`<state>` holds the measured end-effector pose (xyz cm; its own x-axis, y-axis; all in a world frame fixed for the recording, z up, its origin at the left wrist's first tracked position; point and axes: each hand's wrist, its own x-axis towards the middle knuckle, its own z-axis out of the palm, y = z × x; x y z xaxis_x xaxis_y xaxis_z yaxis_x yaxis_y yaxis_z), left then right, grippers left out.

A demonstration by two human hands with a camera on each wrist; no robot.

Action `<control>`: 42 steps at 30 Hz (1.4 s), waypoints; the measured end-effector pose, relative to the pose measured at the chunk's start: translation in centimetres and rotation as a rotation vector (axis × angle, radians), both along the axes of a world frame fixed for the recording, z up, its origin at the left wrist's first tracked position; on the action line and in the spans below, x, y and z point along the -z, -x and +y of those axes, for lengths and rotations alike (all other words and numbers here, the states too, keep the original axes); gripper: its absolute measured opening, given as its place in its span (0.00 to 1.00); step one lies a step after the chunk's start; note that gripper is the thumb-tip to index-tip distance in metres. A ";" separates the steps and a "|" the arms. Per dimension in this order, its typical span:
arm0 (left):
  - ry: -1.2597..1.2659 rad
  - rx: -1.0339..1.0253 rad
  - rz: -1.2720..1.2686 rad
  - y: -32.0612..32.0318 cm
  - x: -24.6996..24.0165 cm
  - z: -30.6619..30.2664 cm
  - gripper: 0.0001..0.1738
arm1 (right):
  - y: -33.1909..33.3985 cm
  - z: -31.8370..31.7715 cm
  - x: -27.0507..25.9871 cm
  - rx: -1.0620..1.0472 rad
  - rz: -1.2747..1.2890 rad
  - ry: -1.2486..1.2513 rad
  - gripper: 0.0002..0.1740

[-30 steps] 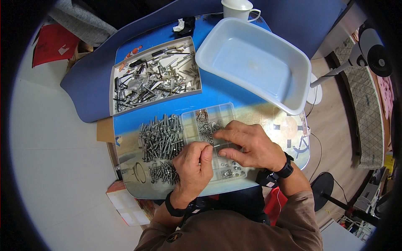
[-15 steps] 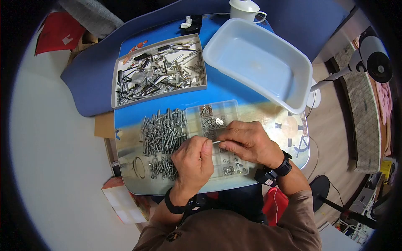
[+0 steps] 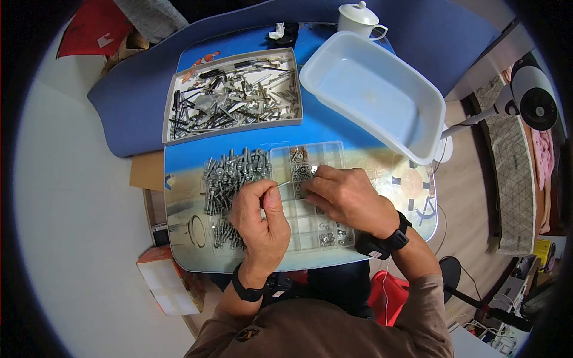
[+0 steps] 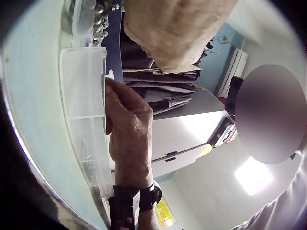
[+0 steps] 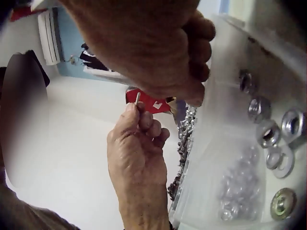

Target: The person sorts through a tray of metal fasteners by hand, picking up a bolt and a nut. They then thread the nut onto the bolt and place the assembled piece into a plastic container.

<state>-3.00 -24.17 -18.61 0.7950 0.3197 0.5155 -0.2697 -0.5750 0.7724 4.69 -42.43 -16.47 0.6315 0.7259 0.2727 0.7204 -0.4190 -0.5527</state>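
Note:
My left hand point(image 3: 261, 222) pinches a thin metal screw point(image 3: 284, 184) between thumb and forefinger, its tip pointing up and right. In the right wrist view the same screw point(image 5: 138, 97) stands out above the thumb. My right hand point(image 3: 351, 197) is lowered over the clear compartment box point(image 3: 303, 225), fingers bent down at the washers and nuts point(image 3: 300, 172). Its fingertips are hidden, so I cannot tell whether they hold anything. Loose nuts and washers point(image 5: 268, 133) lie close to this hand in the right wrist view.
Left of the box lie heaped bolts point(image 3: 234, 173) and smaller screws point(image 3: 227, 234). Behind them is a shallow carton tray point(image 3: 233, 126) of mixed hardware. A pale plastic basin point(image 3: 376, 89) stands at the back right, near a lidded white mug point(image 3: 358, 22).
My right hand came to the screw's end, then moved away and down to the box compartments. The left hand shifted slightly left, still pinching the screw. The head view shifted a little.

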 end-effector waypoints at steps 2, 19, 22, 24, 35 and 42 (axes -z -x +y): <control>0.001 0.000 0.024 0.2 -0.1 0.1 0.10 | -0.1 0.4 0.1 -0.007 -0.043 0.043 0.12; -0.217 0.231 -0.025 -0.6 -0.9 -0.9 0.05 | 0.6 -1.2 0.1 -0.035 0.170 -0.353 0.11; -0.203 0.282 -0.030 -0.6 -0.9 -1.1 0.07 | 0.5 -2.1 -1.2 -0.042 0.051 -0.218 0.09; -0.202 0.285 -0.010 -0.5 -1.4 -1.1 0.08 | 0.4 -3.3 -2.9 0.009 -0.030 -0.145 0.10; -0.196 0.219 -0.090 -0.4 -0.9 -0.7 0.10 | -3.7 -11.2 -3.8 0.608 -0.239 0.190 0.05; -0.124 0.146 -0.188 0.4 -0.6 -0.5 0.14 | -2.6 -10.8 -3.3 0.497 -0.155 0.188 0.12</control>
<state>-3.41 -24.64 -17.98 0.7146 0.1342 0.6865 -0.4887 -0.6065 0.6272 7.24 -53.22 -13.16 0.8732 0.3962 0.2838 0.4778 -0.8106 -0.3387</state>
